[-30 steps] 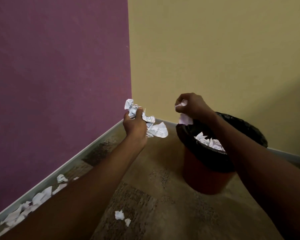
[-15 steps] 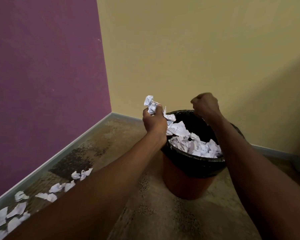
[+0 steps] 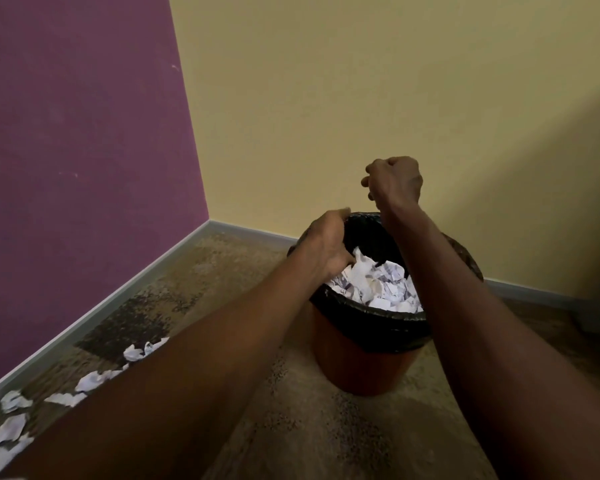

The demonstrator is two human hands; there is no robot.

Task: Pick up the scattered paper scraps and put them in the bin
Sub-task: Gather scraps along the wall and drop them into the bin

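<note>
Two hands are over one bin. Your left hand reaches in, its grip hidden, so you cannot tell. Your right hand is a tight, empty fist. About seven paper scraps lie by the purple wall.

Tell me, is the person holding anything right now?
The right hand is a fist holding nothing visible. The left hand is over the bin, touching the paper scraps; a grip cannot be told.

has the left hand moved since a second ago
Yes. The left hand was left of the bin, gripping paper scraps; now it is down over the bin's rim, at the scraps inside.
</note>
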